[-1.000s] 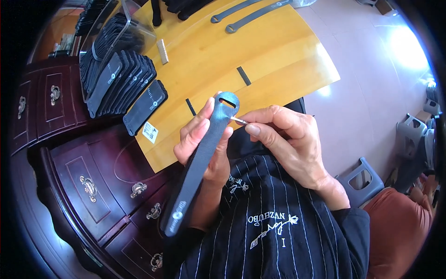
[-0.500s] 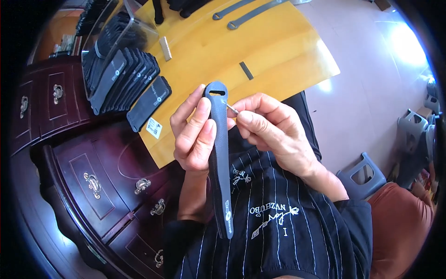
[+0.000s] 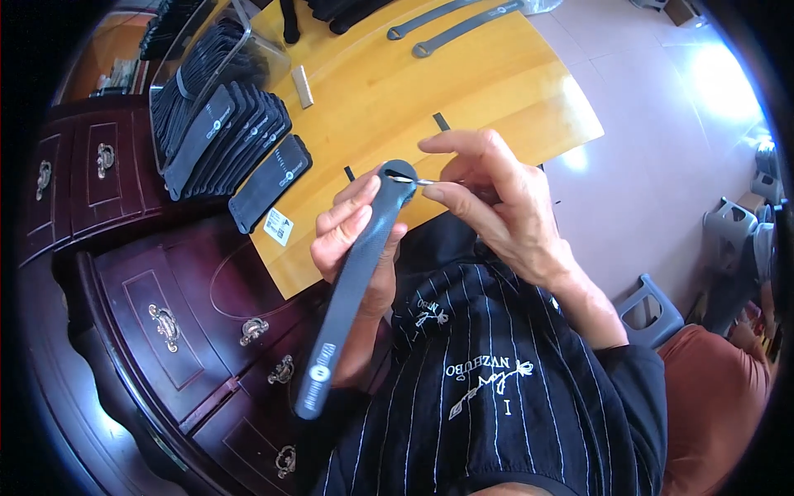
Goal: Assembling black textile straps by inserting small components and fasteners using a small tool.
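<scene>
The person sits at a yellow wooden tabletop [image 3: 389,91] with a long dark grey strap-like tool [image 3: 356,281] held up in front of the chest. The left hand [image 3: 351,240] is closed around its upper part, fingers wrapped over the front, so the rounded end with its slot sits at the top near the table edge and the long tail hangs down toward the lap. The right hand [image 3: 496,207] pinches a thin silvery metal piece [image 3: 411,180] between thumb and forefinger, and its tip sits right at the slot, touching or just entering it; I cannot tell how deep it goes. To my eye the fitting on this piece is only starting. On the table to the person's left lies a fanned row of dark flat sleeves [image 3: 231,136], and at the far edge two more long grey straps [image 3: 455,25] lie side by side. Whether those are finished or waiting, I cannot tell.
</scene>
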### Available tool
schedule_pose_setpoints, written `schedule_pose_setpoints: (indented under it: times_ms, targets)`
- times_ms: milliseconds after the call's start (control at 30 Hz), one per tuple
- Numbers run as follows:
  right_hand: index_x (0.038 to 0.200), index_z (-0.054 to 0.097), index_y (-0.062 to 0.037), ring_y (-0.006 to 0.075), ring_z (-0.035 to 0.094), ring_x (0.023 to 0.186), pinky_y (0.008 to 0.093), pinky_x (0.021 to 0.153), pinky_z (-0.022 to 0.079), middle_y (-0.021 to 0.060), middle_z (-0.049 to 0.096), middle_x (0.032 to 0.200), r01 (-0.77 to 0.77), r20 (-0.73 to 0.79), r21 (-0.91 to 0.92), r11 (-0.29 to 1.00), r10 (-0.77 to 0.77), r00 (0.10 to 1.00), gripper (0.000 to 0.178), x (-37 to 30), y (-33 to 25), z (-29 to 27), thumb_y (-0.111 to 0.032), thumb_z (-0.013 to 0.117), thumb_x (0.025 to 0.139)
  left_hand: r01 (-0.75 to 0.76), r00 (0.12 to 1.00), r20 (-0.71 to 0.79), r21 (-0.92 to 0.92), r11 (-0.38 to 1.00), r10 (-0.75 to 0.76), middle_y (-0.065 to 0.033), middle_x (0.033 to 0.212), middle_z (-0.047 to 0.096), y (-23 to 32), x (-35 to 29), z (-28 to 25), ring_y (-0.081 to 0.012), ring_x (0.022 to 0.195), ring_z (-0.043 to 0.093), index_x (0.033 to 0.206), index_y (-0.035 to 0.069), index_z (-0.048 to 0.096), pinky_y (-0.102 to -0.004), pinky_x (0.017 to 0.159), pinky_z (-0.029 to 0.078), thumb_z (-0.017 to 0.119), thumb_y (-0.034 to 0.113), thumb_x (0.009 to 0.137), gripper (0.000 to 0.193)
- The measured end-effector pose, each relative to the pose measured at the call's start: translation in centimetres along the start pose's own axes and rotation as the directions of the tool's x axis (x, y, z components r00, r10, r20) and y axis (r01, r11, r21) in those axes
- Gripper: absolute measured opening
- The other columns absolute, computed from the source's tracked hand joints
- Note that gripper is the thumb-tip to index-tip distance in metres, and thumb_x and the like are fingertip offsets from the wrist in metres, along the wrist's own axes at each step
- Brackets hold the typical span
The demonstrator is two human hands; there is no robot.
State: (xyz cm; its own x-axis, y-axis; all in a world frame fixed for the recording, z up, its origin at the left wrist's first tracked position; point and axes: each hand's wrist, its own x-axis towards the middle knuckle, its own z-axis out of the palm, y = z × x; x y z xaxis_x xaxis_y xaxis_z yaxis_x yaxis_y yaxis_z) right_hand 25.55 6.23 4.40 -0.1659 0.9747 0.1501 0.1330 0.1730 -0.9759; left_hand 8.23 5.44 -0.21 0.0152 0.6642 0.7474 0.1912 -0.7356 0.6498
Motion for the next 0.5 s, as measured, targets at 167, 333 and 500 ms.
schedule_pose_setpoints:
  times_ms: [167,333,500]
  targets:
    - [0.101,0.063,-0.0069,0.0257,0.065,0.075,0.032,0.062,0.051,0.0091,0.063,0.083,0.213,0.121,-0.192,0.958,-0.192,0.974,0.017,0.6,-0.5,-0.9,-0.014,0.063,0.086,0.363,0.915,0.031,-0.503,0.784,-0.403,-0.0152,0.111,0.053,0.4,0.1,-0.6,-0.0286,0.108,0.056,0.11,0.005,0.044,-0.0386,0.081,0.057,0.066,0.01,0.085,0.034]
    - [0.101,0.063,-0.0071,0.0258,0.065,0.073,0.0327,0.06,0.052,0.0081,0.063,0.083,0.168,0.101,-0.265,0.95,-0.146,0.984,0.017,-0.3,-0.4,-0.6,-0.013,0.064,0.085,0.521,0.734,0.143,-0.746,0.415,-0.664,-0.0146,0.114,0.053,1.4,0.5,1.1,-0.0251,0.111,0.054,0.113,0.006,0.044,-0.0374,0.09,0.051,0.063,0.008,0.088,0.032]
    - [0.1,0.063,-0.0082,0.0256,0.066,0.075,0.0325,0.062,0.052,0.0079,0.063,0.084,0.11,0.111,-0.294,0.949,-0.08,0.991,0.016,-1.1,-0.9,-1.5,-0.011,0.063,0.084,0.554,0.794,0.114,-0.538,0.635,-0.597,-0.0143,0.11,0.053,0.8,-0.3,2.4,-0.0212,0.103,0.057,0.107,-0.001,0.045,-0.0317,0.088,0.051,0.068,-0.005,0.081,0.035]
